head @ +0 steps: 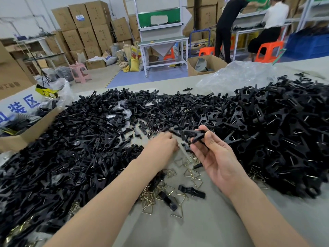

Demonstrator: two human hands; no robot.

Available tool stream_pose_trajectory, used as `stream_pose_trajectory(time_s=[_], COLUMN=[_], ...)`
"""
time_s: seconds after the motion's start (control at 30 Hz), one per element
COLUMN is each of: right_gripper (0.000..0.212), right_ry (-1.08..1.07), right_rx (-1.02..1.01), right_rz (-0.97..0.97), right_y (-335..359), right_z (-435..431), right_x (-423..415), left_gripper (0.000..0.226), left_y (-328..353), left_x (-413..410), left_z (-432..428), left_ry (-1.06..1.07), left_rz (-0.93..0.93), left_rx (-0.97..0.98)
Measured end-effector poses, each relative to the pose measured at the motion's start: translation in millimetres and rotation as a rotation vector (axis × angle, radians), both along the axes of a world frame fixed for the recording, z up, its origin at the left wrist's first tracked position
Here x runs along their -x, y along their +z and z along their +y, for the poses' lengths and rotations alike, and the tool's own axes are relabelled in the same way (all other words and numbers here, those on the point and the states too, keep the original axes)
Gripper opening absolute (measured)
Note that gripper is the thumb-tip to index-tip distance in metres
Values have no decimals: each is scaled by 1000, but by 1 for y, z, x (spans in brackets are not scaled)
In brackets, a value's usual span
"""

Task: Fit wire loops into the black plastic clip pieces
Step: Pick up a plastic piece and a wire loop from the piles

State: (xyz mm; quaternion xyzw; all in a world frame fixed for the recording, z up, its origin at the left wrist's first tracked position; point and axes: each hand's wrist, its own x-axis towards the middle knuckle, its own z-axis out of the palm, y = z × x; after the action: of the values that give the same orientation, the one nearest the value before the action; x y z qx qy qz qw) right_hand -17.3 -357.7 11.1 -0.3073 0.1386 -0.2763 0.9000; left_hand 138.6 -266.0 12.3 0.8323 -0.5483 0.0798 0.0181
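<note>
Table [213, 227]: one, covered in grey-green cloth, bare mainly in the near strip between the two forearms
Cardboard box [26, 134]: one, open, at the table's left edge, with dark items inside and blue characters on its flap
Loose clip pieces [71, 143]: one broad heap, far too many to count, spread over the left and middle of the table
Left hand [163, 145]: one, palm down and knuckles up, with the forearm coming in from the lower left; the fingers curl down at the heap's near edge and their tips are hidden, so it cannot be told whether they hold anything
Wire loops [188, 172]: many triangular brass-coloured loops, too tangled to count, strewn on the cloth under and between the wrists, nearer the person than both hands
Stray pieces [191, 192]: two black pieces lying flat among the wire loops, apart from the heaps
Held clip piece [195, 136]: one, raised above the table, its free end pointing toward the left hand and close beside its fingers; contact cannot be told
Right hand [219, 159]: one, palm turned up, thumb and forefinger pinching the held clip piece, the other fingers loosely bent, with the forearm coming in from the lower right
Assembled clips [284, 132]: one tall heap at the right, uncountable, with silver wire showing in many
Plastic bag [236, 75]: one, clear and crumpled, behind that heap
People [224, 32]: two, at benches in the far right background
</note>
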Motion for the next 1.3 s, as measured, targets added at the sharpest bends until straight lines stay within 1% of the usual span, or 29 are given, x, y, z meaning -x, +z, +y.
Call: stream_pose_trajectory(time_s=[0.1,0.17,0.27,0.3,0.33,0.37,0.43,0.47,0.5,0.53,0.57,0.6,0.67,0.73,0.83,1.13,1.3], right_gripper=[22,21,21,20,20,20,20,21,21,21,22,22,22,23,24,25,26], right_ry=[0,2,4,4,4,5,5,8,12,17,25,35,64,105,140,149,134], right_rx=[6,10,17,19,22,28,41,53,70,93,116,135,168,214,266,306,285], right_rz=[4,4,6,8,9,11,19,21,21,19,17,14,2,-9,-17,-13,-2], right_y=[-1,-2,-2,-2,-2,-2,-1,-1,0,0,-1,-1,-3,-5,-7,-9,-8], right_z=[-1,0,1,1,2,2,3,4,4,5,6,7,10,12,15,15,16], right_x=[0,1,1,1,1,1,1,0,0,-1,-2,-2,-2,-2,-2,-6,-7], left_gripper=[24,26,33,33,31,27,21,21,23,26,28,28,26,23,19,24,26], left_y=[6,8,13,17,21,25,25,24,21,17,12,8,1,1,4,6,4], left_x=[2,4,10,13,15,16,18,23,30,39,49,58,71,77,79,76,78], left_z=[0,-2,-4,-4,-3,0,15,26,36,46,53,58,59,56,55,56,54], left_ry=[-69,-127,-138,-120,-85,-16,161,215,226,209,190,185,188,166,162,192,243], left_rz=[-243,-343,-388,-348,-250,-58,460,730,1000,1241,1440,1584,1729,1773,1782,1821,1752], left_rx=[-60,-106,-191,-202,-164,-38,316,509,681,812,919,993,1057,1067,1078,1127,1155])
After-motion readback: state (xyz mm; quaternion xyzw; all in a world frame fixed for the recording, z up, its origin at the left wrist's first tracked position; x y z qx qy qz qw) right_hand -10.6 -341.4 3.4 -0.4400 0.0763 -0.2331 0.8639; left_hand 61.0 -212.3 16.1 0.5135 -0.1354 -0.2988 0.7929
